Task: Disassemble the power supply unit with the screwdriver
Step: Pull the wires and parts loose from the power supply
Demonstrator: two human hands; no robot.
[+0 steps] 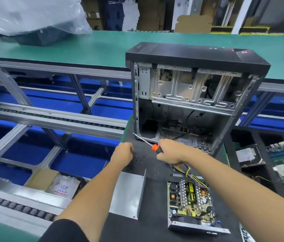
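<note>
**Power supply lies open, screws being set aside**

The power supply (pixel 192 204) sits close to the person on the dark mat (pixel 155 215), its circuit board bare and facing up, with its coloured wires trailing toward the computer case (pixel 195 95). Its grey metal cover (pixel 129 194) lies just beside it on the left, off and out of the way, so the inside stays reachable.

The right hand (pixel 170 151) is wrapped tight around the black-and-orange handle of the screwdriver (pixel 152 145), the shaft slanting up and left toward the case's lower corner, lifted clear of the board as if parked between screws. The left hand (pixel 123 152) is curled into a fist over a scatter of small dark screws (pixel 137 158) on the mat; whether it holds one I cannot tell. My guess is it is dropping off or gathering loose screws.
</note>
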